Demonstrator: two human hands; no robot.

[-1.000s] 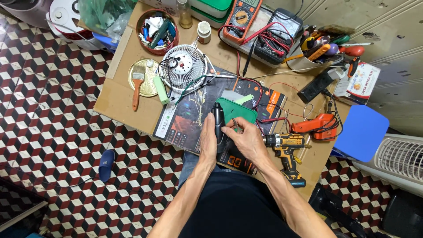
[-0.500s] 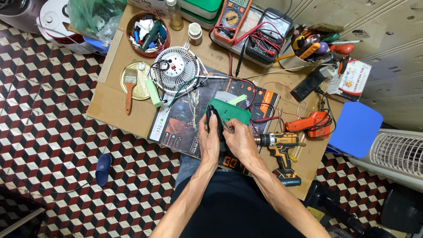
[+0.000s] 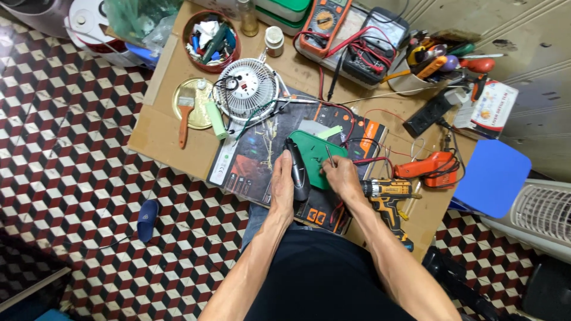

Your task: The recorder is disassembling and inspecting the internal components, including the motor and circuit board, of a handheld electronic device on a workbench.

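Note:
My left hand (image 3: pixel 282 184) grips a black oblong device (image 3: pixel 297 169) that stands on edge on a dark printed box (image 3: pixel 256 160). My right hand (image 3: pixel 342 175) holds a thin metal tool (image 3: pixel 329 156), its tip over the green casing piece (image 3: pixel 318 157) that lies beside the black device. Red wires (image 3: pixel 369 159) run from the green piece toward the right.
A small white fan (image 3: pixel 245 89) lies behind the box, next to a brush on a gold lid (image 3: pixel 190 107). A multimeter (image 3: pixel 324 24), tool cup (image 3: pixel 416 71), cordless drill (image 3: pixel 389 196), orange tool (image 3: pixel 431 167) and blue stool (image 3: pixel 492 177) stand around. A white fan grille (image 3: pixel 544 211) sits at right.
The view has shifted slightly. My right hand has drawn back a little from over the green piece to its right edge; my left hand keeps hold of the black device.

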